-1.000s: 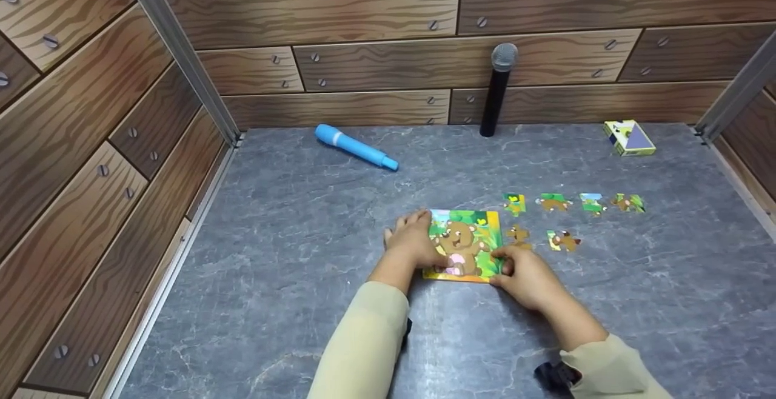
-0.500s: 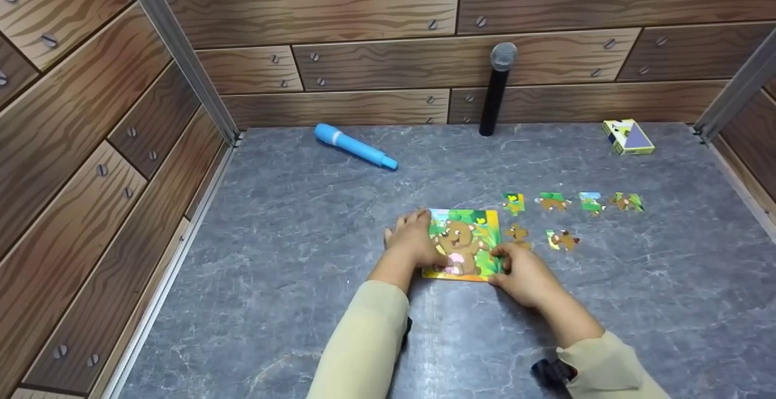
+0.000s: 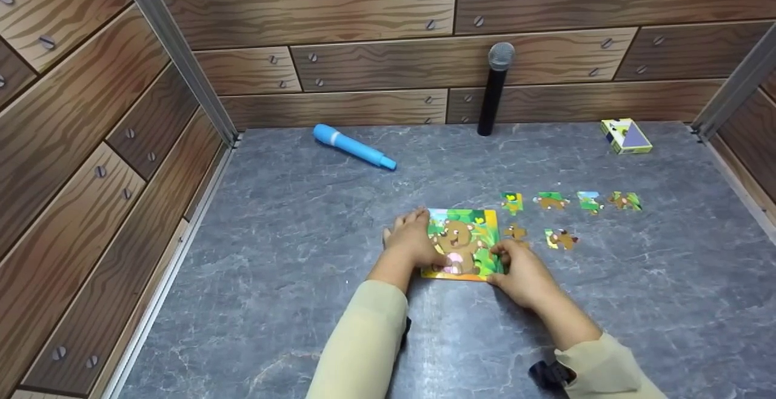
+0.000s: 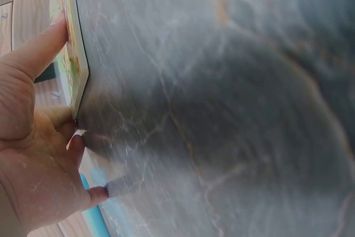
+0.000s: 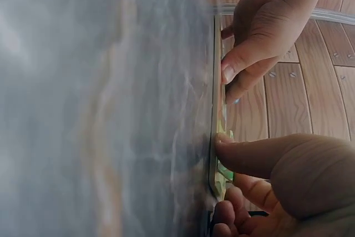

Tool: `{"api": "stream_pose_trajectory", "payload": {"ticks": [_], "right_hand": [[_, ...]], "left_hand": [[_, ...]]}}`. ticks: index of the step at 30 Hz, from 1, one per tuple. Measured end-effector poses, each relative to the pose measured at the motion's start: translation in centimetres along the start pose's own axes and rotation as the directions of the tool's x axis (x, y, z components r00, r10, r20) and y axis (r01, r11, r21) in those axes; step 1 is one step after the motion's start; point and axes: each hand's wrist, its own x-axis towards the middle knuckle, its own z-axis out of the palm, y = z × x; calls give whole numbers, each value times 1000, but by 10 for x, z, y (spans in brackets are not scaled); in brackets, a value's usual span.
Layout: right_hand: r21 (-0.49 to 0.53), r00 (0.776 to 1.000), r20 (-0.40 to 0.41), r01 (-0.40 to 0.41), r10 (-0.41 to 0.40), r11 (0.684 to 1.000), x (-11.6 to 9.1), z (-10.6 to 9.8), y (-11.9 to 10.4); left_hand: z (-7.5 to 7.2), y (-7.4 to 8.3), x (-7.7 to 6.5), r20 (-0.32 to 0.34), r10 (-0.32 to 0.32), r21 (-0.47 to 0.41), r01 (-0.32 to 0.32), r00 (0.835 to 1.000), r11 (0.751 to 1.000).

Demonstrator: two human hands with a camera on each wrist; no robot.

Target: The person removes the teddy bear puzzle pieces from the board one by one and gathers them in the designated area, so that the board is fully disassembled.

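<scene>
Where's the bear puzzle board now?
Head view, lower right of center: the bear puzzle board lies on the gray tabletop between the left hand and right hand, left of the loose pieces.

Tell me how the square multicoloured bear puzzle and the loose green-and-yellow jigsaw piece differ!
The square multicoloured bear puzzle is big; the loose green-and-yellow jigsaw piece is small. The puzzle has straight sides; the piece's outline is uneven. The left hand and right hand touch the puzzle; neither touches the piece. Both show green and yellow.
</scene>
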Motion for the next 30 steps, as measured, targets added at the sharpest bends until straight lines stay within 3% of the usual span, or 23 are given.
{"api": "stream_pose_trajectory", "payload": {"ticks": [24,30], "right_hand": [[81,995,-72,70,-64,994,-5,1,3],[55,993,-83,89,-85,995,-6,-2,5]], "left_hand": [[-2,0,-4,-1,18,2,-18,1000,1000],[-2,0,-4,2,14,-5,-14,1000,1000]]}}
